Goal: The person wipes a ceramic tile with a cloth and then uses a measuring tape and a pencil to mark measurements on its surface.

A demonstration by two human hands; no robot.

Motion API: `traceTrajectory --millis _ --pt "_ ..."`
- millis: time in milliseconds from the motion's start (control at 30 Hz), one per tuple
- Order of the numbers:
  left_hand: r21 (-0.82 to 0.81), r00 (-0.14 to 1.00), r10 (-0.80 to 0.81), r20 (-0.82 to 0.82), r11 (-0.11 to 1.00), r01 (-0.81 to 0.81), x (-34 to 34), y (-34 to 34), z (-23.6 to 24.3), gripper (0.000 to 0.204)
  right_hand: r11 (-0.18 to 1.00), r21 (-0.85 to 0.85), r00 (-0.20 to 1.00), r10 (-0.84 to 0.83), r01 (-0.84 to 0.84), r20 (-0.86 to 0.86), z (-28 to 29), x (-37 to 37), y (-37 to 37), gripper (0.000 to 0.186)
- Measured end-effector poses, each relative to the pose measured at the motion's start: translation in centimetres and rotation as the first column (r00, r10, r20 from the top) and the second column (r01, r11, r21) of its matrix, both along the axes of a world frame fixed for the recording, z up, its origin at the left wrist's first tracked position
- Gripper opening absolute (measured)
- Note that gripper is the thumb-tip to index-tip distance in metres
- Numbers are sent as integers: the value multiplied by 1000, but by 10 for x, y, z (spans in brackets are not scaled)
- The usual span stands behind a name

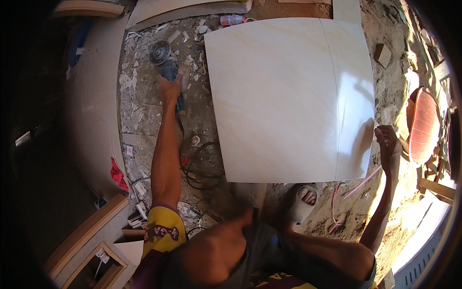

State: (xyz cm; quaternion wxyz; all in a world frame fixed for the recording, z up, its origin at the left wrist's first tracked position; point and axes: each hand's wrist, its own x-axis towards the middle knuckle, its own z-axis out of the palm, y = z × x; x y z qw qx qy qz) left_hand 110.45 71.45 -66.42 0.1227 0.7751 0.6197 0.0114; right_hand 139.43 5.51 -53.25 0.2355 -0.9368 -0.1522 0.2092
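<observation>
My left hand (pixel 170 89) reaches forward and grips the body of an angle grinder (pixel 166 62) that lies on the rubble-strewn ground, its round disc (pixel 160 52) at the far end. A large glossy cream tile (pixel 284 101) lies flat to the right of the grinder, with a thin scored line running down its right part. My right hand (pixel 387 142) is at the tile's lower right corner, fingers curled at the edge; whether it grips the tile is hard to tell. My foot in a grey sandal (pixel 302 202) rests just below the tile.
The grinder's black cable (pixel 199 166) coils on the ground by the tile's left edge. Tile scraps litter the ground around the grinder. A curved pale slab (pixel 94 106) lies left, wooden frames (pixel 86 241) lower left, a red stool (pixel 424 125) right, a plastic bottle (pixel 231 19) at the top.
</observation>
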Motion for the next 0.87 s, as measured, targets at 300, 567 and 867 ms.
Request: traceTrajectory --millis 300,567,867 --pt "-363 797 185 576 931 46 -12 -43 59 53 989 5 983 -148 148 110 -11 -38 -37 56" --pt "-380 284 264 922 762 524 -32 -123 244 59 920 379 995 -89 99 -45 32 -52 44 50" --pt "-429 294 328 898 501 752 -24 -250 249 84 473 848 417 738 241 -530 89 -192 210 85"
